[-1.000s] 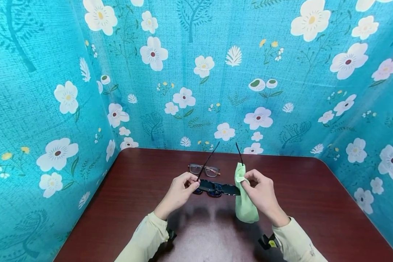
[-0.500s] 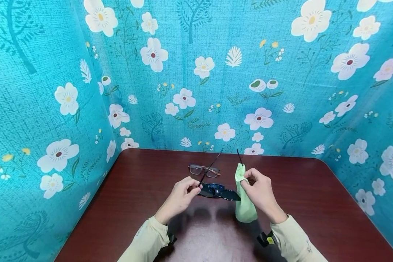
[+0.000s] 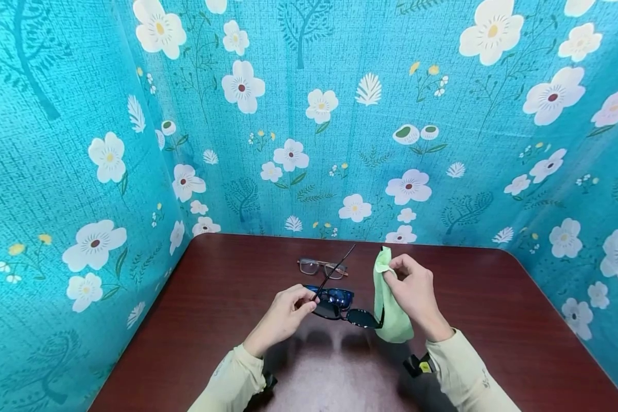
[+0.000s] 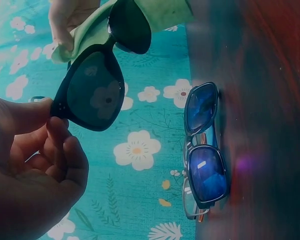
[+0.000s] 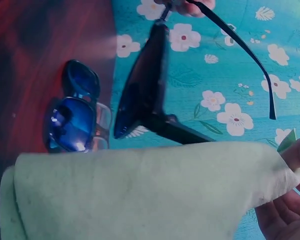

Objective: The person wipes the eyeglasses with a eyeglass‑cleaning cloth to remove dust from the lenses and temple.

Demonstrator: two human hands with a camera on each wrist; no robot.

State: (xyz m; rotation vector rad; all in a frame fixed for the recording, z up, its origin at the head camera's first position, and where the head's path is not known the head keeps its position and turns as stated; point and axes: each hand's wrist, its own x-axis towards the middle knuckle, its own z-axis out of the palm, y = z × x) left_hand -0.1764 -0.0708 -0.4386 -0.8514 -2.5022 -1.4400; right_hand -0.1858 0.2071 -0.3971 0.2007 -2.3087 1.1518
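My left hand (image 3: 280, 320) pinches a pair of black sunglasses (image 3: 362, 318) between thumb and fingers where one temple meets the frame. That temple points away, toward the back of the table. In my right hand (image 3: 413, 293) the edge of a light green cloth (image 3: 393, 320) is pinched. The cloth hangs down along the sunglasses' other temple and hides most of it, as the right wrist view also shows. In the left wrist view the dark lenses (image 4: 96, 90) are held up, with the cloth (image 4: 92, 32) behind one of them.
Sunglasses with blue mirrored lenses (image 4: 207, 172) lie on the dark red table (image 3: 226, 286), partly behind the held pair. Clear eyeglasses (image 3: 309, 266) lie just beyond them. A blue floral curtain (image 3: 288, 189) surrounds the back and sides of the table.
The black sunglasses have tilted, their cloth-side end dropping lower. My right hand has moved slightly up and right with the cloth, which now covers nearly all of that temple.
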